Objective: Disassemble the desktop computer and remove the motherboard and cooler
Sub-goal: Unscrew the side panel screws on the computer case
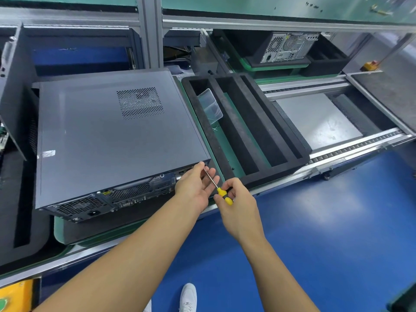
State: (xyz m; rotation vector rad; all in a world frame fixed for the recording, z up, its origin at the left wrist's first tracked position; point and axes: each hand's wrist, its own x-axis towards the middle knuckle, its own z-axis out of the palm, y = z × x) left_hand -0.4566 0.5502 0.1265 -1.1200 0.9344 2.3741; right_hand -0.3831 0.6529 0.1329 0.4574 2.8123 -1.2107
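A grey desktop computer case (pixel 108 136) lies on its side on a green pallet, its side panel with a vent grille facing up and its rear ports facing me. My right hand (pixel 236 201) grips a screwdriver (pixel 221 192) by its yellow and black handle. The metal shaft points up and left at the case's rear right corner. My left hand (pixel 194 188) sits at that corner, fingers apart, with fingertips touching the shaft near its tip. The motherboard and cooler are hidden inside the closed case.
A black foam tray (pixel 245 131) with long slots lies right of the case and holds a clear plastic box (pixel 210 106). Farther back stands another computer (pixel 290 47) in foam. A conveyor with a metal plate (pixel 315 120) runs right. Blue floor lies below.
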